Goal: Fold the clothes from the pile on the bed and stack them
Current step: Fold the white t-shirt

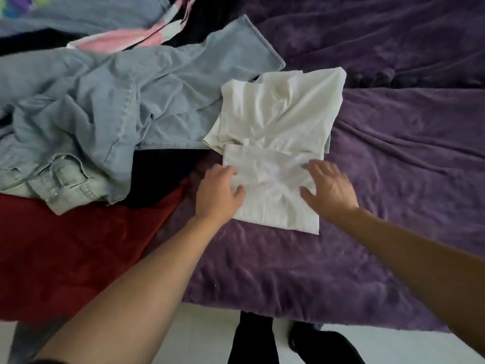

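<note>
R hand [329, 190], fingers spread, presses part-folded white shirt [275, 122]; L hand [219, 195] at its edge, fingers bent, grip unclear.

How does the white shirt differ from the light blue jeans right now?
The white shirt is partly folded, flat; the light blue jeans lie crumpled, unfolded. The left hand and right hand rest on the white shirt; no hand touches the jeans. The white shirt covers less area than the sprawling jeans. Both lie on the bed, the shirt's far edge overlapping the jeans.
</note>
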`<state>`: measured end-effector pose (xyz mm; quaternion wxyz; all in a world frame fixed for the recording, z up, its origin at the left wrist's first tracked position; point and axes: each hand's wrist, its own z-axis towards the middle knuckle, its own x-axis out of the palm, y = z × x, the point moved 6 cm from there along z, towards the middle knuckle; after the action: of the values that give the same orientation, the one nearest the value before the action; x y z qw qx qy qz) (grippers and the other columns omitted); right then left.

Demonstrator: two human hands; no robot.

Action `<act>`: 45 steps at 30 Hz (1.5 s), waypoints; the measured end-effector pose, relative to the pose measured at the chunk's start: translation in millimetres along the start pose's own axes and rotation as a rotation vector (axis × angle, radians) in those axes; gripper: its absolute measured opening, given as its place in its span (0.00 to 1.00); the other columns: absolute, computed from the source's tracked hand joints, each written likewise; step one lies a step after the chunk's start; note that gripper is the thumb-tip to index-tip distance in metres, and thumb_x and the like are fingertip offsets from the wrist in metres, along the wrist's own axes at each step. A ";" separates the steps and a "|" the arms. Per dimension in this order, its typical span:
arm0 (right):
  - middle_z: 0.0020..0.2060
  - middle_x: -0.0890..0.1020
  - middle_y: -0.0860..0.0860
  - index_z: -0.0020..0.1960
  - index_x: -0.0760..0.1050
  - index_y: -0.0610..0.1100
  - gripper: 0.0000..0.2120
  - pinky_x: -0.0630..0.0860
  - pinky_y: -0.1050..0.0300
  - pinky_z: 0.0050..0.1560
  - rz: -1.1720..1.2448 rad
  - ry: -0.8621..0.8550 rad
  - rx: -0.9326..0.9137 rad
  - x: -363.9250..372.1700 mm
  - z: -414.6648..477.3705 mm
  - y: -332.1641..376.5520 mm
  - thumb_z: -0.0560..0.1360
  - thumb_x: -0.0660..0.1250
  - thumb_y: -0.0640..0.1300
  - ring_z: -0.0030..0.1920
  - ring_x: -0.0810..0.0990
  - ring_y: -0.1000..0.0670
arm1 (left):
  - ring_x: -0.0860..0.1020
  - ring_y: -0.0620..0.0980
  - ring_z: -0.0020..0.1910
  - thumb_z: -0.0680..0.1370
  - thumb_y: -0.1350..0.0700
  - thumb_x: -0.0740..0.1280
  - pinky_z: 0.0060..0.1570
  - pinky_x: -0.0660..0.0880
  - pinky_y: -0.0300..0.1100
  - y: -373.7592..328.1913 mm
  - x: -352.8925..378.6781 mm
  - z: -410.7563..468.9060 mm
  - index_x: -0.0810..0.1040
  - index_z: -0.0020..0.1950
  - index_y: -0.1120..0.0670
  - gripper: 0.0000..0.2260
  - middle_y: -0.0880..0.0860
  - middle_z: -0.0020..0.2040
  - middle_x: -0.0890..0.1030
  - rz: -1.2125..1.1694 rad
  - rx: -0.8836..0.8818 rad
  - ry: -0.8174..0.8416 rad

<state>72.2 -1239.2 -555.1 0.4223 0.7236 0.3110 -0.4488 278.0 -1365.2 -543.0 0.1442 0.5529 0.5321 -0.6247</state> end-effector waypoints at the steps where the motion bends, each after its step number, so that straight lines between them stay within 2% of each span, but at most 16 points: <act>1: 0.70 0.69 0.45 0.71 0.68 0.46 0.30 0.68 0.42 0.62 -0.039 0.043 -0.050 16.1 -10.3 3.5 0.72 0.71 0.52 0.70 0.67 0.42 | 0.73 0.56 0.57 0.71 0.50 0.70 0.53 0.72 0.50 -2.8 12.4 -11.1 0.75 0.61 0.54 0.20 0.55 0.58 0.74 0.116 0.107 0.098; 5: 0.76 0.62 0.45 0.75 0.62 0.47 0.44 0.68 0.42 0.66 -0.152 0.267 -0.115 74.2 -44.2 3.7 0.65 0.73 0.60 0.76 0.58 0.44 | 0.54 0.53 0.74 0.72 0.43 0.68 0.68 0.63 0.51 20.4 59.8 -37.3 0.59 0.75 0.48 0.34 0.52 0.75 0.56 0.415 0.220 0.411; 7: 0.77 0.57 0.47 0.77 0.59 0.47 0.43 0.67 0.42 0.67 -0.143 0.304 -0.076 86.5 -47.9 -0.5 0.68 0.67 0.63 0.77 0.55 0.45 | 0.49 0.52 0.76 0.75 0.43 0.63 0.71 0.58 0.51 28.5 70.0 -35.7 0.55 0.76 0.46 0.32 0.51 0.77 0.50 0.398 0.175 0.492; 9: 0.78 0.55 0.49 0.77 0.58 0.49 0.43 0.65 0.44 0.68 -0.142 0.317 -0.066 88.0 -44.9 -1.9 0.67 0.55 0.68 0.77 0.53 0.47 | 0.54 0.51 0.76 0.76 0.44 0.59 0.69 0.59 0.50 27.8 70.9 -25.1 0.62 0.74 0.46 0.26 0.50 0.77 0.55 0.308 0.115 0.536; 12: 0.76 0.59 0.55 0.74 0.63 0.54 0.45 0.63 0.50 0.69 -0.091 0.417 -0.008 73.0 -28.0 -3.1 0.65 0.47 0.78 0.76 0.58 0.52 | 0.76 0.56 0.57 0.73 0.47 0.58 0.57 0.71 0.50 25.5 43.3 8.9 0.79 0.56 0.53 0.18 0.55 0.58 0.77 0.048 -0.057 0.282; 15: 0.61 0.80 0.54 0.62 0.78 0.51 0.27 0.72 0.53 0.59 0.081 0.124 0.105 25.2 11.3 -13.0 0.73 0.61 0.68 0.60 0.78 0.48 | 0.76 0.59 0.51 0.72 0.48 0.62 0.52 0.74 0.51 40.2 6.7 59.5 0.78 0.50 0.57 0.14 0.57 0.51 0.77 -0.130 -0.316 -0.064; 21: 0.45 0.84 0.52 0.51 0.81 0.49 0.11 0.77 0.50 0.49 0.338 -0.157 0.356 -26.1 100.7 -59.4 0.75 0.66 0.54 0.47 0.82 0.46 | 0.72 0.56 0.64 0.71 0.39 0.69 0.55 0.70 0.45 45.6 9.1 151.7 0.67 0.69 0.58 0.34 0.56 0.65 0.73 -0.331 -0.607 0.004; 24: 0.39 0.83 0.53 0.46 0.80 0.49 0.07 0.78 0.48 0.48 0.413 -0.156 0.379 -25.3 127.0 -75.0 0.74 0.67 0.52 0.44 0.81 0.47 | 0.76 0.57 0.59 0.59 0.28 0.68 0.61 0.70 0.56 50.4 12.5 169.5 0.74 0.61 0.54 0.40 0.51 0.58 0.78 -0.209 -0.670 0.046; 26: 0.38 0.83 0.53 0.43 0.80 0.49 0.07 0.78 0.49 0.47 0.441 -0.115 0.390 -20.0 136.4 -82.7 0.73 0.68 0.52 0.42 0.81 0.48 | 0.81 0.55 0.46 0.60 0.34 0.72 0.52 0.77 0.55 52.7 17.6 178.2 0.79 0.46 0.55 0.28 0.52 0.45 0.83 -0.249 -0.649 0.082; 28: 0.35 0.83 0.53 0.40 0.80 0.47 0.10 0.79 0.50 0.44 0.505 -0.091 0.420 -18.0 139.8 -90.4 0.73 0.68 0.52 0.39 0.82 0.49 | 0.80 0.54 0.37 0.66 0.51 0.73 0.39 0.79 0.48 36.7 17.0 180.4 0.77 0.38 0.61 0.13 0.54 0.36 0.81 -0.390 -0.620 0.084; 31: 0.31 0.82 0.52 0.34 0.79 0.44 0.13 0.80 0.50 0.44 0.624 -0.133 0.496 -24.2 143.2 -100.4 0.74 0.66 0.50 0.36 0.82 0.49 | 0.66 0.51 0.27 0.67 0.58 0.67 0.29 0.61 0.42 -20.9 -1.8 178.9 0.64 0.29 0.55 0.13 0.51 0.27 0.69 -0.326 -0.375 -0.102; 34: 0.30 0.83 0.51 0.34 0.80 0.43 0.15 0.81 0.48 0.47 0.773 -0.221 0.657 -36.9 148.2 -119.5 0.72 0.67 0.53 0.36 0.84 0.47 | 0.74 0.53 0.36 0.72 0.53 0.69 0.36 0.68 0.42 -91.6 30.9 169.8 0.74 0.37 0.55 0.08 0.54 0.38 0.76 -0.279 -0.055 0.112; 36: 0.31 0.83 0.50 0.37 0.81 0.42 0.16 0.81 0.45 0.48 0.794 -0.236 0.733 -45.6 154.5 -136.3 0.72 0.66 0.54 0.35 0.83 0.48 | 0.77 0.52 0.43 0.78 0.51 0.64 0.46 0.76 0.46 -110.2 54.1 164.4 0.79 0.48 0.56 0.10 0.55 0.48 0.78 -0.362 -0.054 0.266; 39: 0.37 0.85 0.44 0.42 0.81 0.39 0.19 0.81 0.42 0.47 0.903 -0.204 0.755 -57.0 172.1 -149.8 0.71 0.69 0.56 0.38 0.85 0.45 | 0.76 0.53 0.42 0.77 0.57 0.59 0.46 0.74 0.47 -107.1 45.5 171.8 0.79 0.45 0.59 0.10 0.56 0.45 0.78 -0.269 0.008 -0.024; 42: 0.44 0.85 0.43 0.50 0.81 0.36 0.23 0.81 0.54 0.39 1.107 -0.111 0.758 -58.5 195.9 -142.9 0.69 0.74 0.55 0.40 0.84 0.46 | 0.73 0.54 0.51 0.73 0.62 0.66 0.49 0.62 0.34 -91.1 44.1 180.1 0.80 0.48 0.58 0.06 0.57 0.53 0.75 -0.025 0.049 -0.100; 45: 0.40 0.82 0.46 0.48 0.79 0.39 0.25 0.78 0.54 0.37 1.106 0.014 0.770 -50.0 215.9 -135.8 0.62 0.79 0.56 0.37 0.79 0.47 | 0.74 0.59 0.54 0.70 0.60 0.68 0.55 0.66 0.43 -71.8 35.6 213.1 0.77 0.53 0.60 0.12 0.60 0.54 0.76 -0.140 -0.033 -0.277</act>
<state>-144.1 -1373.8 -606.5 0.2995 0.8783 -0.2847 -0.2406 96.0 -1498.2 -574.7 0.1813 0.4206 0.5547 -0.6946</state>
